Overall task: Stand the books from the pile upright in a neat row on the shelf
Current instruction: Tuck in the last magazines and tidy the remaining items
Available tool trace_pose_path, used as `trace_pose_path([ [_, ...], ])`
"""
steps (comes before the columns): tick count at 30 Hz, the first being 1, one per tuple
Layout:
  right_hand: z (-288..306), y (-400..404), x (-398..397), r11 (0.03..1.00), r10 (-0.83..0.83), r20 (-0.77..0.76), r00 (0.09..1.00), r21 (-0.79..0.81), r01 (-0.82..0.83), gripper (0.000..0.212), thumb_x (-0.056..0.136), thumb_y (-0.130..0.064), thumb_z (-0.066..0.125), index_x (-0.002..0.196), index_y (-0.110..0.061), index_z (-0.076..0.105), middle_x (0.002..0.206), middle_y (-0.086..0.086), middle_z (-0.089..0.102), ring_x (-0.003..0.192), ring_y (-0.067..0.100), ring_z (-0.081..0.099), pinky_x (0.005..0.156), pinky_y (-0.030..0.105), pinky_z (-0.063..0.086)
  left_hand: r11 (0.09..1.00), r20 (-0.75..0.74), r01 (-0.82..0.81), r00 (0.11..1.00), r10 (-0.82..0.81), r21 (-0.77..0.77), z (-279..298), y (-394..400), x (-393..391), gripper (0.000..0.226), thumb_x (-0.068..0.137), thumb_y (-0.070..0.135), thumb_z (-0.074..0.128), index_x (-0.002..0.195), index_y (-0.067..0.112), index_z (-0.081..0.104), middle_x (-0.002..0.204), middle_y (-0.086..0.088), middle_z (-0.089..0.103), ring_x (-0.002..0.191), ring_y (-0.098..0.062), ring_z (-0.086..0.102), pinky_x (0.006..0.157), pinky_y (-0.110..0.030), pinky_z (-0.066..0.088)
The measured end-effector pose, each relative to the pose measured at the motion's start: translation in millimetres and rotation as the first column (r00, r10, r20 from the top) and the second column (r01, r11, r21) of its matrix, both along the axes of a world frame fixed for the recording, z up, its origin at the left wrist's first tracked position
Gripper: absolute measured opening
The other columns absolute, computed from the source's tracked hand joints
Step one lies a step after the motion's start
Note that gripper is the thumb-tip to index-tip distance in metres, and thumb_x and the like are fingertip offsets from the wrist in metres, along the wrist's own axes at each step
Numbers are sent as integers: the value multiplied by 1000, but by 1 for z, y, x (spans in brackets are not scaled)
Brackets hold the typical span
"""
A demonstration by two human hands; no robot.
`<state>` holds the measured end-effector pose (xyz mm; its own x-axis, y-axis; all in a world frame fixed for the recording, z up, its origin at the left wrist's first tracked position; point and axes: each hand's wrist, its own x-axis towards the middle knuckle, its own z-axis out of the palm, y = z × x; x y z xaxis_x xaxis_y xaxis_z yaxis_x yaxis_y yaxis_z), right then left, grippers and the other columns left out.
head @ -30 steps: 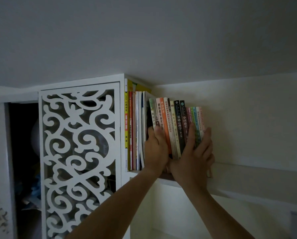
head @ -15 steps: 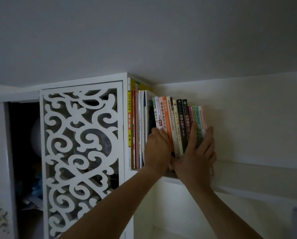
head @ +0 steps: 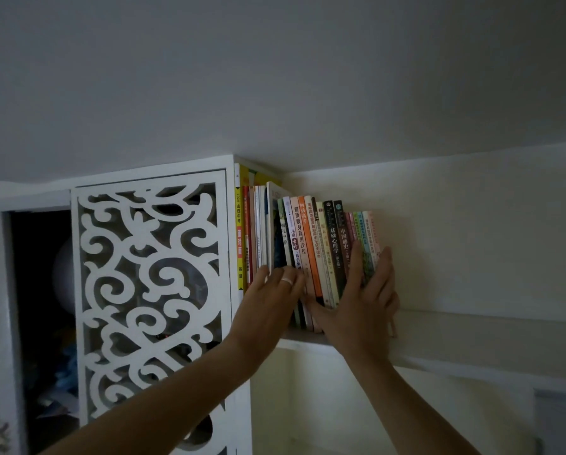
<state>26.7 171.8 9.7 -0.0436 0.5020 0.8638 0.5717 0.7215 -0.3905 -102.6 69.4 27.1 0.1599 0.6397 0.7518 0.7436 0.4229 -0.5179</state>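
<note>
Both grips (head: pixel 275 290) (head: pixel 363 300) against shelved books (head: pixel 311 251)

A home is suggested: a white carved lattice door (head: pixel 150 297) is seen left of the hands, and a wall shelf (head: pixel 455 343) of books (head: pixel 311 244) behind them.

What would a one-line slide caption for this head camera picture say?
Both hands, left hand and right hand, press flat against a leaning row of books on a high white shelf.
</note>
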Motion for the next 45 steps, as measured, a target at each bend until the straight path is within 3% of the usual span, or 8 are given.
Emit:
trace_pose_path([
  [8,-1,1,1,1000,-6,29,1000,-6,7,133,65,-86,65,164,-24,2,167,23,-2,151,46,13,114,65,29,997,-176,-27,984,13,-75,22,-24,-24,72,69,17,90,134,14,58,139,-13,63,145,-35,45,115,-56,39],
  [14,-1,1,0,1000,-2,23,1000,2,2,132,64,-84,68,164,-24,4,167,24,0,150,48,16,113,65,30,978,-313,-14,948,-52,-207,30,-28,-21,37,76,19,85,112,19,74,115,-3,74,116,-23,63,109,-43,44],
  [18,-1,1,1,1000,2,24,1000,-4,-2,131,66,-86,64,164,-25,4,167,23,0,150,46,15,113,64,30,962,-378,80,908,-178,-262,25,-24,-18,44,74,18,88,116,18,74,113,-2,76,111,-20,69,112,-40,44],
  [23,-1,2,1,1000,8,30,1000,-9,-7,132,65,-86,65,164,-25,2,167,23,-2,150,46,14,114,64,29,977,-365,-110,930,36,-183,47,-29,-37,55,82,17,79,134,22,64,145,-6,61,145,-26,47,124,-58,26],
  [26,-1,3,1,1000,2,30,1000,2,-2,131,65,-86,64,164,-24,4,167,23,0,150,46,16,114,63,30,969,-394,-155,917,69,-190,53,-27,-35,42,83,18,78,124,26,71,134,-2,68,140,-24,52,125,-57,13],
  [34,-1,2,2,1000,1,31,1000,4,-2,131,65,-84,66,164,-24,4,167,23,1,149,46,17,113,64,30,969,-392,55,908,-150,-242,63,-28,-22,19,77,19,84,93,24,77,92,4,75,96,-16,66,106,-37,43],
  [39,-2,3,1,1000,4,47,999,-1,-3,129,65,-85,59,164,-24,3,167,24,1,149,47,17,113,65,31,948,-458,159,845,-276,-277,70,-41,-16,30,77,16,83,104,23,74,102,3,73,104,-17,65,107,-36,41],
  [45,-4,5,0,1000,20,44,999,6,-20,132,65,-80,69,164,-25,2,167,24,-2,149,47,14,113,66,29,991,-342,-29,940,-19,-132,96,-52,1,40,69,15,88,107,16,77,115,-10,76,119,-29,68,116,-51,41],
])
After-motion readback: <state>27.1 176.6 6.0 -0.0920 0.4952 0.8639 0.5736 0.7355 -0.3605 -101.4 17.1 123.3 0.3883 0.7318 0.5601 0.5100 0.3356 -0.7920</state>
